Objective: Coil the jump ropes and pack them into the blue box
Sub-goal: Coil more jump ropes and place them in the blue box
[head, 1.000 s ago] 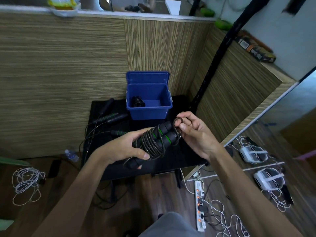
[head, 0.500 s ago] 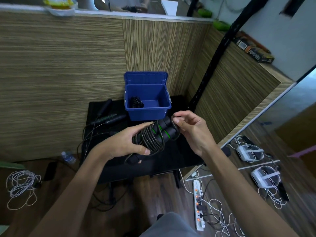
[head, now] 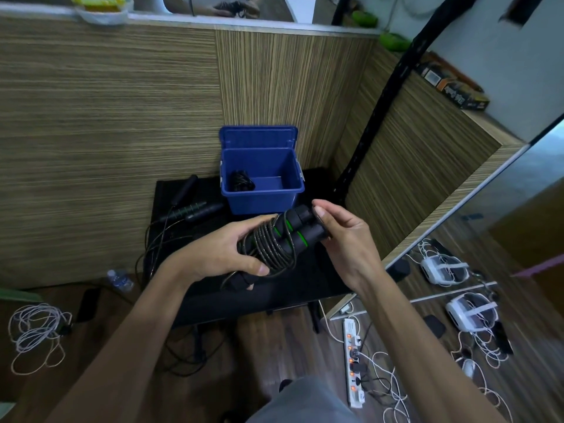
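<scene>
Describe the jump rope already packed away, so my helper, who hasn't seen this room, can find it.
Find the black table against the wood-striped wall; the open blue box stands at its back. Inside, in the box's left corner, lies a small black coiled rope, unlike the loose ropes left of the box.

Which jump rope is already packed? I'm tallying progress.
The small dark coil lying inside the blue box. Another rope is wound round its handles in the hands, and the third lies loose on the black table.
</scene>
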